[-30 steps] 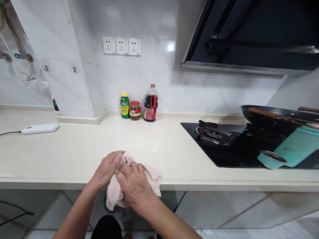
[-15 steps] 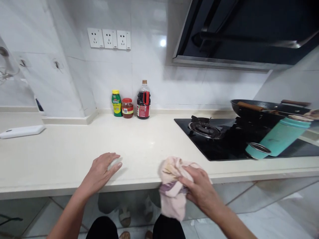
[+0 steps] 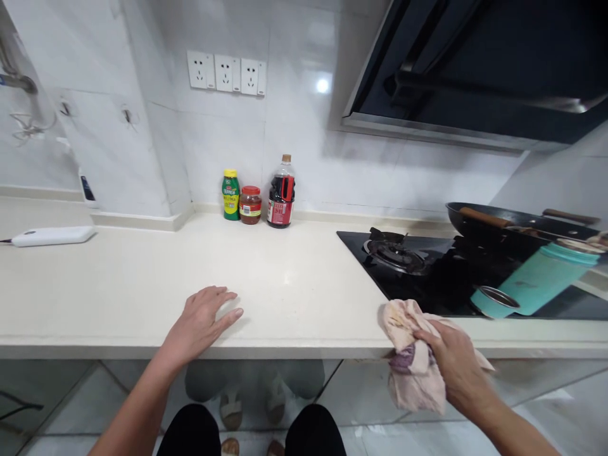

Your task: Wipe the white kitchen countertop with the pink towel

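Observation:
My right hand [image 3: 453,354] grips a pale pink cloth [image 3: 418,386] with a purple patch. The cloth lies over the front edge of the white countertop [image 3: 294,278], close to the front corner of the black gas stove [image 3: 441,297], and part of it hangs down. Over the counter near its front edge is my left hand [image 3: 204,316], fingers apart and holding nothing. Whether its palm touches the surface I cannot tell.
By the wall stand a green-yellow bottle [image 3: 231,196], a red-lidded jar [image 3: 250,206] and a dark sauce bottle [image 3: 281,193]. A wok [image 3: 517,221], a tilted turquoise flask [image 3: 551,275] and a turquoise cup [image 3: 494,303] are at the stove. A white device [image 3: 54,236] lies left.
My right hand has moved the cloth rightward along the counter edge toward the stove. My left hand has stayed nearly in place, and the view has shifted slightly.

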`<state>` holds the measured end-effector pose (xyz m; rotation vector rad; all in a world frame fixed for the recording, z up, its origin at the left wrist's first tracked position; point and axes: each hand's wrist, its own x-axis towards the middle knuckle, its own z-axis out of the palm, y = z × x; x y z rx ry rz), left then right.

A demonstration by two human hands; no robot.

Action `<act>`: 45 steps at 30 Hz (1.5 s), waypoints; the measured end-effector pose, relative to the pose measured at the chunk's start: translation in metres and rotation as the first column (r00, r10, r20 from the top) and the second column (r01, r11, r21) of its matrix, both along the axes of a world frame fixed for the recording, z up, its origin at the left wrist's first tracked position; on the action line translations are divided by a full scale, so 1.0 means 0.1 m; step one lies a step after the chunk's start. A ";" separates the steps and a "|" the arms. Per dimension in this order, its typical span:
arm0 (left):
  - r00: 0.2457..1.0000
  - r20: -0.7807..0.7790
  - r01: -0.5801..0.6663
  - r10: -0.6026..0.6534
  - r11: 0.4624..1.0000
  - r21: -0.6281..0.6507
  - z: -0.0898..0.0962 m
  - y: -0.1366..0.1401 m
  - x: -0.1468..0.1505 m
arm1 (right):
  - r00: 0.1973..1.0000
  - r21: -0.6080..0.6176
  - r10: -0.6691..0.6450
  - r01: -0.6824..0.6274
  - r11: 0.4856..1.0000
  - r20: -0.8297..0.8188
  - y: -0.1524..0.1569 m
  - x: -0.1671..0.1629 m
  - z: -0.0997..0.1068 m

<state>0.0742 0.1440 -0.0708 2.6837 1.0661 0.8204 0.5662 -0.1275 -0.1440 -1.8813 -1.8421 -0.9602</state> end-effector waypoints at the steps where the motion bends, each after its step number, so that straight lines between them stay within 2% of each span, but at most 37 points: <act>1: 1.000 -0.004 0.003 -0.003 1.000 -0.003 0.00 0.00 0.00 | 1.000 -0.006 0.020 -0.020 1.000 -0.006 0.05 -0.13 0.02; 4: 1.000 -0.004 0.006 -0.007 1.000 -0.023 -0.01 0.02 -0.02 | 0.998 -0.023 0.056 -0.057 0.998 -0.018 0.27 -0.62 0.13; 7: 0.999 0.036 0.003 -0.002 0.999 -0.034 0.00 0.01 -0.03 | 0.993 -0.073 0.096 -0.101 0.992 -0.065 0.57 -1.24 0.29; 10: 0.982 0.183 0.031 -0.041 0.998 0.056 0.03 -0.17 0.02 | 0.974 -0.168 0.168 -0.193 0.967 -0.155 0.92 -1.93 0.46; 12: 0.956 0.258 0.100 -0.138 0.983 0.156 0.04 -0.40 0.11 | 0.956 -0.222 0.234 -0.271 0.937 -0.177 1.14 -2.36 0.56; 15: 0.936 0.176 0.254 -0.305 0.930 0.264 -0.02 -0.70 0.25 | 0.926 -0.277 0.321 -0.367 0.888 -0.197 1.38 -2.81 0.69; 17: 0.938 0.050 0.317 -0.344 0.904 0.286 -0.10 -0.77 0.30 | 0.895 -0.298 0.369 -0.434 0.850 -0.251 1.44 -2.91 0.78; 18: 0.937 -0.006 0.335 -0.349 0.896 0.290 -0.15 -0.77 0.30 | 0.864 -0.315 0.402 -0.489 0.813 -0.304 1.44 -2.89 0.82; 19: 0.938 -0.052 0.344 -0.344 0.894 0.287 -0.19 -0.75 0.29 | 0.816 -0.338 0.442 -0.563 0.754 -0.373 1.43 -2.83 0.87; 21: 0.938 -0.120 0.347 -0.326 0.898 0.271 -0.24 -0.68 0.25 | 0.670 -0.369 0.500 -0.731 0.574 -0.549 1.38 -2.58 0.95; 22: 0.938 -0.154 0.342 -0.311 0.903 0.259 -0.24 -0.66 0.23 | 0.600 -0.353 0.494 -0.787 0.505 -0.629 1.35 -2.41 0.97; 23: 0.938 -0.188 0.331 -0.290 0.911 0.247 -0.23 -0.64 0.23 | 0.557 -0.319 0.476 -0.810 0.492 -0.680 1.31 -2.22 0.97; 24: 0.939 -0.221 0.314 -0.264 0.920 0.235 -0.21 -0.64 0.24 | 0.547 -0.271 0.453 -0.797 0.540 -0.704 1.27 -2.02 0.96; 25: 0.938 -0.250 0.299 -0.241 0.927 0.227 -0.18 -0.65 0.26 | 0.569 -0.217 0.427 -0.743 0.633 -0.703 1.23 -1.80 0.92; 27: 0.942 -0.277 0.257 -0.190 0.939 0.230 -0.08 -0.69 0.35 | 0.686 -0.129 0.352 -0.545 0.828 -0.637 1.14 -1.36 0.80; 28: 0.945 -0.281 0.235 -0.166 0.943 0.234 -0.02 -0.72 0.41 | 0.755 -0.106 0.291 -0.429 0.897 -0.587 1.11 -1.15 0.72; 30: 0.948 -0.289 0.210 -0.136 0.947 0.243 0.09 -0.79 0.54 | 0.848 -0.107 0.131 -0.215 0.971 -0.513 1.05 -0.80 0.55; 32: 0.940 -0.312 0.219 -0.139 0.946 0.238 0.16 -0.87 0.71 | 0.877 -0.124 0.012 -0.082 0.989 -0.480 1.03 -0.59 0.39; 34: 0.929 -0.331 0.248 -0.164 0.941 0.232 0.16 -0.95 0.93 | 0.881 -0.134 -0.010 -0.061 0.989 -0.472 1.04 -0.50 0.27; 36: 0.924 -0.324 0.297 -0.203 0.915 0.274 0.10 -1.05 1.22 | 0.885 -0.128 0.024 -0.094 0.987 -0.464 1.07 -0.48 0.19; 38: 0.923 -0.296 0.349 -0.245 0.857 0.379 -0.02 -1.15 1.57 | 0.889 -0.094 0.076 -0.132 0.987 -0.452 1.10 -0.44 0.13; 40: 0.940 -0.249 0.327 -0.231 0.815 0.479 -0.13 -1.25 1.91 | 0.875 -0.053 0.147 -0.192 0.980 -0.460 1.12 -0.34 0.06; 41: 0.954 -0.225 0.290 -0.199 0.809 0.511 -0.18 -1.29 2.06 | 0.860 -0.038 0.183 -0.228 0.973 -0.476 1.12 -0.28 0.03; 43: 0.970 -0.192 0.235 -0.151 0.791 0.565 -0.24 -1.34 2.22 | 0.820 -0.028 0.227 -0.283 0.959 -0.525 1.12 -0.15 -0.02; 45: 0.971 -0.182 0.234 -0.154 0.769 0.595 -0.25 -1.35 2.20 | 0.789 -0.028 0.236 -0.305 0.952 -0.568 1.12 -0.06 -0.07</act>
